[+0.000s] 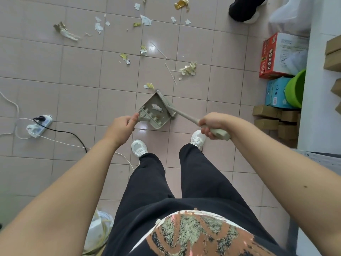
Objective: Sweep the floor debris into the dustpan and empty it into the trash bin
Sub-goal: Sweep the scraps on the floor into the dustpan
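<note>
A grey-green dustpan (156,118) rests on the pink tiled floor just ahead of my feet, with a white scrap and brown dirt inside. My left hand (121,126) is shut on its handle. My right hand (214,125) grips the handle of a matching broom (186,115), whose head lies along the pan's right edge. Scattered debris lies beyond: gold foil (189,68), thin sticks (171,73), torn white paper (145,20), and a crumpled wrapper (64,31). The trash bin's identity is unclear.
A white power strip (39,125) with black and white cables lies at the left. Cardboard boxes (276,56), a green bucket (295,91) and small brown cartons (273,117) line the right wall. Another person's dark shoe (243,9) stands at the top right. A white bag (99,231) sits at the lower left.
</note>
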